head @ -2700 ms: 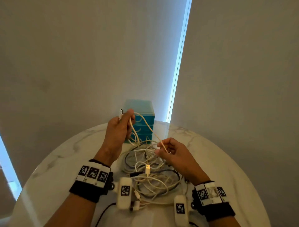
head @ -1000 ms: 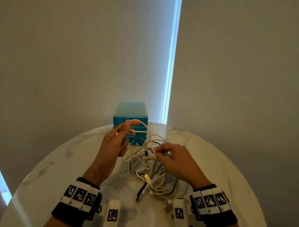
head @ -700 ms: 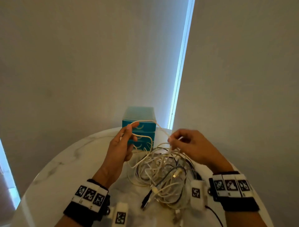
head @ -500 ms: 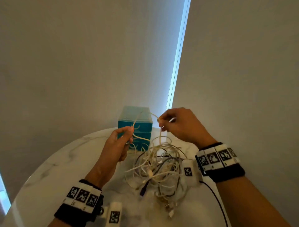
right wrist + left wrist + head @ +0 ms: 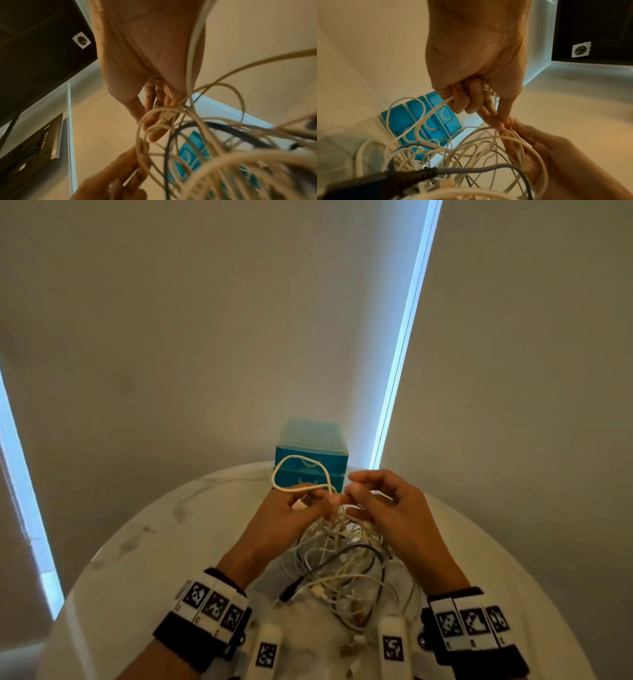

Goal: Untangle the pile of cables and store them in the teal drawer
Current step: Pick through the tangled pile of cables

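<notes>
White and black tangled cable pile [image 5: 337, 570] on round marble table [image 5: 137, 583], cream looped cable [image 5: 298, 474] gripped by left hand [image 5: 291, 518] and pinched by right hand [image 5: 394, 515], teal plastic drawer unit [image 5: 311, 463] behind.

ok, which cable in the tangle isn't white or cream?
The dark grey cable looping through the middle of the pile, ending in the black plug. The other strands visible around it are white or cream.
</notes>
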`<control>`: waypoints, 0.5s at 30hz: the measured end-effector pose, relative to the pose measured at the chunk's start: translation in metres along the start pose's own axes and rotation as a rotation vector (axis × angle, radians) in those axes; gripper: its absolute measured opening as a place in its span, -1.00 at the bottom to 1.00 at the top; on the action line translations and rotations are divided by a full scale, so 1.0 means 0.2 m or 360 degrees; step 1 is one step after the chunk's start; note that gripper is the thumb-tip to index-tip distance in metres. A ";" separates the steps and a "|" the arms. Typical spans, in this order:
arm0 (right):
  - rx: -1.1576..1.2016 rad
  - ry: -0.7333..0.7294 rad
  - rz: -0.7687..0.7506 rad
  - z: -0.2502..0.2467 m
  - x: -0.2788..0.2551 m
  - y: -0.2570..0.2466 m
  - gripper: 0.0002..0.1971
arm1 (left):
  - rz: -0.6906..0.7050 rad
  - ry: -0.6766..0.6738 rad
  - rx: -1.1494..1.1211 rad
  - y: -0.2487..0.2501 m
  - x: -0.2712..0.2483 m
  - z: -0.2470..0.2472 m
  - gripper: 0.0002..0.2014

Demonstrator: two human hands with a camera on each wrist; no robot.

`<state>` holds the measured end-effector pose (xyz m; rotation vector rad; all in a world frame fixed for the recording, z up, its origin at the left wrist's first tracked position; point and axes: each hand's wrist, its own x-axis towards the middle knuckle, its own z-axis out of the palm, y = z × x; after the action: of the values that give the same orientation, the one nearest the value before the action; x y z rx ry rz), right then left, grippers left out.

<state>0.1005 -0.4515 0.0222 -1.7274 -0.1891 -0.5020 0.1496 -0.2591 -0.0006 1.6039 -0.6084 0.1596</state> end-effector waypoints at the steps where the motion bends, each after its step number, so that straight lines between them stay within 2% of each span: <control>1: -0.0146 -0.0037 0.0015 -0.01 -0.02 0.05 -0.91 | 0.0008 0.0018 0.0024 -0.01 0.01 0.00 -0.85; 4: -0.0663 -0.0188 0.0082 -0.06 -0.05 0.17 -0.94 | 0.0013 0.0121 0.0010 -0.03 0.02 0.00 -0.84; 7: -0.0654 -0.0264 0.0070 -0.11 -0.06 0.17 -0.82 | 0.0069 0.0270 -0.0123 0.00 0.00 0.03 -0.87; 10: -0.0772 -0.0309 -0.0072 -0.09 -0.07 0.17 -0.78 | 0.0072 0.0086 -0.0128 0.05 -0.02 0.08 -0.86; 13: -0.0927 -0.0114 -0.0152 -0.06 -0.06 0.20 -0.83 | 0.0108 -0.0171 -0.0023 0.04 -0.04 0.11 -0.81; 15: -0.0875 0.0079 -0.0196 -0.08 -0.05 0.19 -0.88 | 0.0120 -0.0223 -0.0045 0.04 -0.04 0.10 -0.76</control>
<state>0.1028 -0.4736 -0.0142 -2.2440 -0.1284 -0.7354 0.1342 -0.2764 -0.0008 1.5748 -0.7766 0.0943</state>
